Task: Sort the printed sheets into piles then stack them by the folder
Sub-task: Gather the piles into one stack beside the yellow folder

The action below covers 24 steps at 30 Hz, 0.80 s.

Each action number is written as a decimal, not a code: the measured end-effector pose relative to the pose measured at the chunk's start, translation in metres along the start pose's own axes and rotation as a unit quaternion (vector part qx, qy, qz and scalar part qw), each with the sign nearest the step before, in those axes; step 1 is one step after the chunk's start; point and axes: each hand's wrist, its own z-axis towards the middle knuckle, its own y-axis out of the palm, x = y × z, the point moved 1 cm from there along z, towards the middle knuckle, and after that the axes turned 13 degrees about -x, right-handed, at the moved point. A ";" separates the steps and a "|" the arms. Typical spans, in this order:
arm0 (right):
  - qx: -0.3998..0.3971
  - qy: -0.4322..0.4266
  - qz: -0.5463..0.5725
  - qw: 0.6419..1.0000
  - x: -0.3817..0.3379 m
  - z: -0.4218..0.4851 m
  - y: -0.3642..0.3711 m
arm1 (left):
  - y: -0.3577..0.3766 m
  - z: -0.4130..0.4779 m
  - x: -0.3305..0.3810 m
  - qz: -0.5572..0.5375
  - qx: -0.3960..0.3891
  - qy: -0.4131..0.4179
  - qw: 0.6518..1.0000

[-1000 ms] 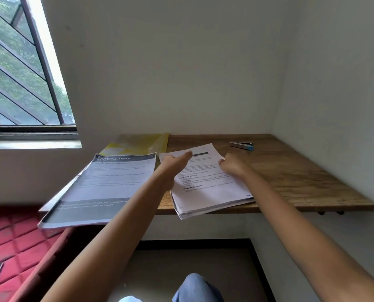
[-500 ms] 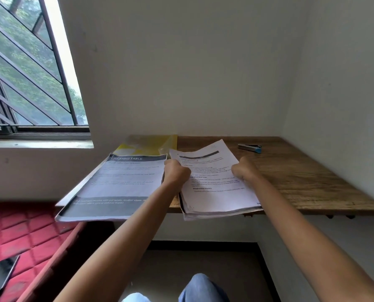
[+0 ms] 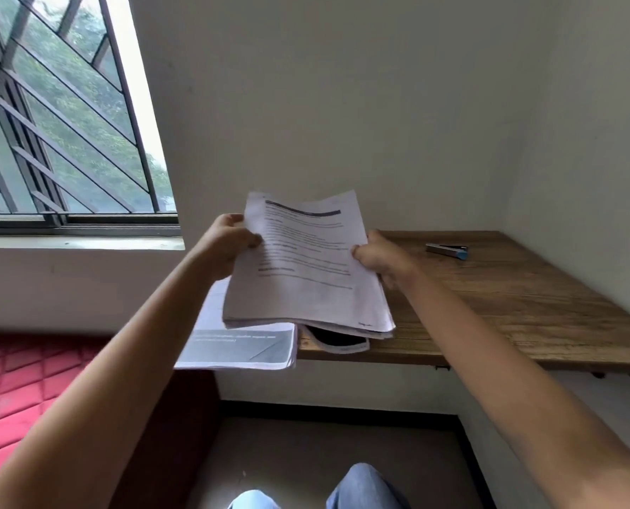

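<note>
Above the desk [image 3: 508, 306], printed sheets [image 3: 306, 273] aloft

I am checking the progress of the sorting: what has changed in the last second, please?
The left hand and the right hand gripped the stack of white printed sheets by its sides and lifted it off the brown wooden table. The blue-tipped grey stapler and the grey-banded paper pile stayed in place.

matt paper sheets [image 3: 306, 266], grained wooden desk [image 3: 519, 310], quilted red cushion [image 3: 16, 391].

head camera | faces forward and down | close above desk [image 3: 519, 310] | single view
</note>
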 end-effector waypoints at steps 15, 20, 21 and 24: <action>-0.019 0.102 -0.294 0.950 0.021 0.014 0.115 | -0.089 -0.023 -0.060 0.418 0.065 -0.188 0.886; -0.029 0.104 -0.332 0.937 0.027 0.003 0.134 | -0.082 -0.020 -0.071 0.447 0.030 -0.279 0.849; -0.025 0.103 -0.337 0.936 0.028 0.002 0.137 | -0.081 -0.018 -0.073 0.447 0.030 -0.283 0.848; -0.008 0.095 -0.345 0.934 0.029 -0.001 0.144 | -0.075 -0.015 -0.075 0.443 0.037 -0.269 0.854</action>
